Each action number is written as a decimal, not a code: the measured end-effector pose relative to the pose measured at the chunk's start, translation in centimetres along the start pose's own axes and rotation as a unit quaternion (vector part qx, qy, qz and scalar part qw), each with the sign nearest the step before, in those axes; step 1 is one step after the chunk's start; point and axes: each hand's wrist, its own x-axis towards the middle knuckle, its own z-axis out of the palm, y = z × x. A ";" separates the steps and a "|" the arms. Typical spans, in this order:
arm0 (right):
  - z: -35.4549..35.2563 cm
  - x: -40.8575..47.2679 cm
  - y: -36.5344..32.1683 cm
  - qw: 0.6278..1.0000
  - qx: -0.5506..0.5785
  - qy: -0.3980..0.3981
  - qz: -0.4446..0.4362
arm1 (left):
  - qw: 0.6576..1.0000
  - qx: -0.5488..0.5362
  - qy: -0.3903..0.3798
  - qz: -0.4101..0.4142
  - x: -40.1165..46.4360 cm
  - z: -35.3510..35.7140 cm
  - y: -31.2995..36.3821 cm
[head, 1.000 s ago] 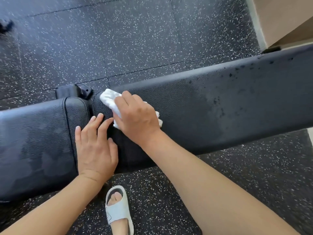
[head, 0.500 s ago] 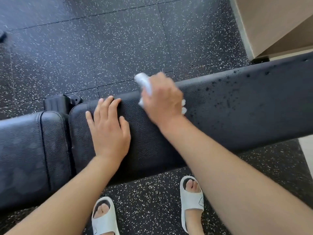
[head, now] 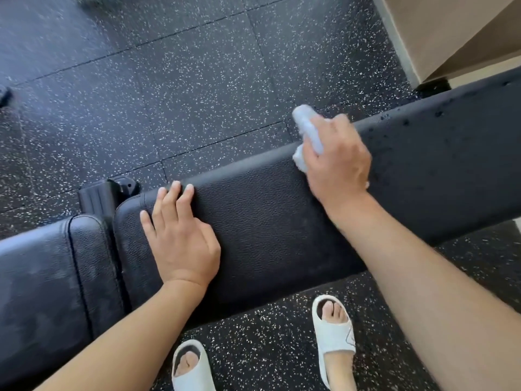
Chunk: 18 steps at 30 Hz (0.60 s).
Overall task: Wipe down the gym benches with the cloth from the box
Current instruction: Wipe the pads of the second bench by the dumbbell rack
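A black padded gym bench (head: 267, 235) is seen from above, running from the lower left to the upper right across a black speckled rubber floor (head: 169, 80). The bench is split into a seat pad (head: 36, 277) at the left and a long back pad, with a narrow gap between them near the left hand. The left hand (head: 180, 235) is laid flat on the back pad close to its left end, fingers straight and slightly spread, fingertips reaching the far edge; nothing is held by it. The right hand (head: 338, 159) is curled round a white cloth (head: 307, 134), which is bunched in the fingers and pressed at the far edge of the back pad, partly sticking out past that edge; the cloth is blurred. Dark wet-looking specks (head: 439, 114) are scattered on the pad to the right of the right hand, toward the upper right end. A black frame part with a wheel (head: 112, 193) is visible on the floor just beyond the gap between the pads. Two feet in white slide sandals (head: 335, 337) are placed on the floor at the near edge of the bench. A beige wall with a light baseboard (head: 451, 29) is seen in the upper right corner.
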 end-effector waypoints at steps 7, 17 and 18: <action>1.8 -7.6 -14.0 0.973 0.183 -0.077 -0.118 | 1.000 0.002 0.006 0.003 0.0 0.5 -0.4; -2.0 -2.5 2.5 0.991 0.112 -0.005 -0.068 | 1.000 0.004 0.001 0.001 0.0 -0.1 0.3; -2.3 -3.3 2.6 0.991 0.114 -0.013 -0.075 | 1.000 0.003 0.000 0.001 0.0 -0.1 0.3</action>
